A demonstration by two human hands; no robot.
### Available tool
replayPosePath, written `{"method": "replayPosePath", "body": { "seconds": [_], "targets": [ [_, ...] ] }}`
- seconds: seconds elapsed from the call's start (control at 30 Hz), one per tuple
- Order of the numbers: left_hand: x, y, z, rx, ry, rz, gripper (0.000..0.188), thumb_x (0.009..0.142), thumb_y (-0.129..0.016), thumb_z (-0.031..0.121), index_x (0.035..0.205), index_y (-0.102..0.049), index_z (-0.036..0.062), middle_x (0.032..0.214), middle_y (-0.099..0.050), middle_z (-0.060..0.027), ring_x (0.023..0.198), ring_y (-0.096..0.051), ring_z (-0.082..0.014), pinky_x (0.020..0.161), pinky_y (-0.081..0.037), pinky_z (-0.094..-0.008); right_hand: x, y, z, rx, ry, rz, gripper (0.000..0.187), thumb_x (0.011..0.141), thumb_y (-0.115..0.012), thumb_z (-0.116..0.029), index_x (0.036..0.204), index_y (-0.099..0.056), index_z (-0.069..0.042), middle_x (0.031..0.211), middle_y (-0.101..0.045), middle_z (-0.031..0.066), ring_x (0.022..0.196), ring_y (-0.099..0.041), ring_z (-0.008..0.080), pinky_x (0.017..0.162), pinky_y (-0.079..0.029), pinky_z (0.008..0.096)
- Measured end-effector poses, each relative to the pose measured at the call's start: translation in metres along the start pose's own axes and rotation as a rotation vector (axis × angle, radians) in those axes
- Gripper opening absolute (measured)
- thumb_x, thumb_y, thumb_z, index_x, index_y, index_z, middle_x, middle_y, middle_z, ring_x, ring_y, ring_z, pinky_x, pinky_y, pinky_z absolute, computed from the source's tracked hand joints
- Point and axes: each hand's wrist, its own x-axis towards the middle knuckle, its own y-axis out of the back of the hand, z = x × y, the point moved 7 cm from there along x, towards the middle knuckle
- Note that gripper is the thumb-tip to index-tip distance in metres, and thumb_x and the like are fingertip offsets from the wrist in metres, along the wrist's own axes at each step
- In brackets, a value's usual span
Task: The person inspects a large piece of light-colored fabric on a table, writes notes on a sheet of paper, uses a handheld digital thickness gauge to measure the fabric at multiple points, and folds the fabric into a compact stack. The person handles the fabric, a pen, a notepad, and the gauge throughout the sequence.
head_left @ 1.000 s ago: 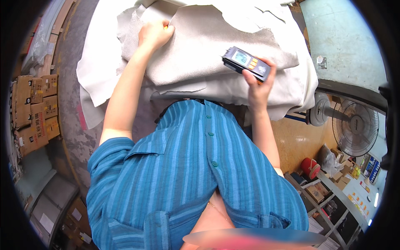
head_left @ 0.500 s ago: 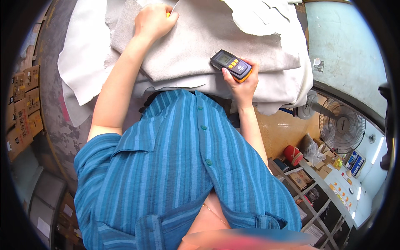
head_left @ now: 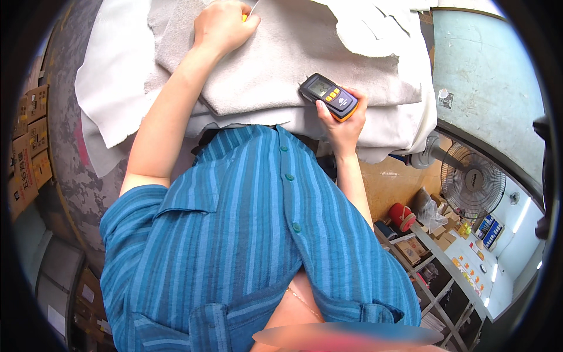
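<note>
Pale grey-white sheets of leather (head_left: 264, 76), suede-like on top with ragged edges, lie stacked in front of me. My right hand (head_left: 346, 126) grips a handheld moisture meter (head_left: 331, 97), dark with an orange edge, yellow buttons and a lit screen. Its pin end points up and left, at the near part of the top sheet; whether the pins touch it I cannot tell. Farther off on the left, my left hand (head_left: 224, 26) is closed around a small tool with a yellow part (head_left: 244, 18) and a thin, pale, blade-like tip. Most of that tool is hidden by the fingers.
A standing fan (head_left: 472, 179) is at the right, beyond the stack's edge. Below it are a shelf rack (head_left: 437, 267) and a red bucket-like container (head_left: 402, 216). Cardboard boxes (head_left: 23, 167) are piled at far left. A pale green surface (head_left: 487, 64) lies at upper right.
The view has shifted slightly. The meter has turned a little in my right hand, and its screen reading looks different. My left hand still grips the yellow tool at nearly the same spot.
</note>
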Motion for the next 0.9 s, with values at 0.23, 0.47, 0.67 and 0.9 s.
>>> {"method": "replayPosePath", "body": {
  "seconds": [0.23, 0.47, 0.67, 0.9],
  "targets": [
    [-0.0001, -0.0005, -0.0015, 0.003, -0.003, 0.027, 0.033, 0.084, -0.061, 0.037, 0.098, -0.078, 0.0124, 0.092, -0.074, -0.0087, 0.093, -0.069, -0.0273, 0.082, -0.054, -0.0404, -0.0003, -0.0001, 0.0021, -0.004, -0.006, 0.002, 0.061, 0.073, -0.089, -0.018, 0.116, -0.049, 0.0, 0.109, -0.064, 0.0124, 0.098, -0.064, 0.0172, 0.087, -0.054, 0.0301],
    [0.0, 0.0015, 0.0007, 0.004, -0.015, 0.031, 0.033, 0.084, -0.06, 0.036, 0.096, -0.078, 0.0118, 0.09, -0.074, -0.0084, 0.092, -0.069, -0.0274, 0.082, -0.054, -0.0405, 0.0002, 0.0006, 0.0012, -0.017, 0.02, 0.007, 0.062, 0.073, -0.09, -0.019, 0.116, -0.049, -0.001, 0.109, -0.065, 0.0132, 0.097, -0.066, 0.0186, 0.087, -0.054, 0.031],
    [-0.0006, 0.0016, 0.0014, -0.005, -0.021, 0.014, 0.033, 0.084, -0.06, 0.036, 0.097, -0.078, 0.0118, 0.09, -0.074, -0.0089, 0.091, -0.07, -0.0277, 0.081, -0.055, -0.0404, 0.0003, 0.0011, 0.0003, -0.028, 0.022, 0.009, 0.062, 0.072, -0.09, -0.02, 0.115, -0.049, -0.001, 0.108, -0.067, 0.0142, 0.096, -0.067, 0.0201, 0.086, -0.055, 0.0318],
    [-0.0003, 0.0002, -0.0009, 0.003, -0.005, 0.031, 0.034, 0.084, -0.062, 0.036, 0.1, -0.078, 0.0108, 0.095, -0.074, -0.0099, 0.095, -0.07, -0.0275, 0.084, -0.055, -0.04, 0.0003, 0.0005, 0.0024, -0.017, -0.002, -0.006, 0.061, 0.073, -0.089, -0.018, 0.116, -0.049, -0.001, 0.108, -0.064, 0.0117, 0.098, -0.064, 0.017, 0.088, -0.053, 0.0303]
  ]
}}
